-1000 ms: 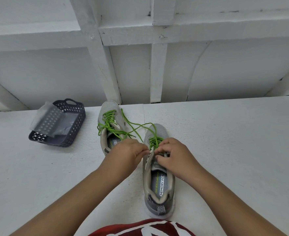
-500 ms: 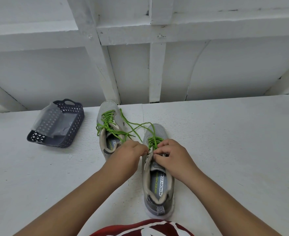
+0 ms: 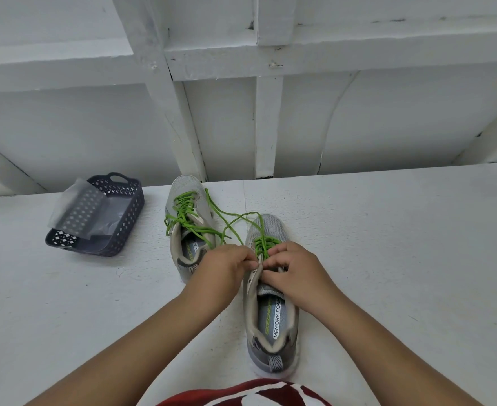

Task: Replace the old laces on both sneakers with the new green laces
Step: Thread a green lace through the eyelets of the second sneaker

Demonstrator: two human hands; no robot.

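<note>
The near grey mesh sneaker (image 3: 270, 312) lies on the white desk (image 3: 387, 259), heel toward the person, toe and long axis pointing away. Its bright green lace (image 3: 263, 244) is partly threaded. Both hands, left (image 3: 226, 268) and right (image 3: 292, 268), pinch at the upper eyelets; next, I judge, comes feeding the lace tip through.

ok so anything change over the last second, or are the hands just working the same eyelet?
Barely anything. Both hands stayed at the grey sneaker's eyelets: the left hand kept its grip at the eyelet flap, and the right hand shifted its fingers slightly on the green lace. The other grey sneaker, already laced green, and the dark perforated plastic basket did not move.
</note>
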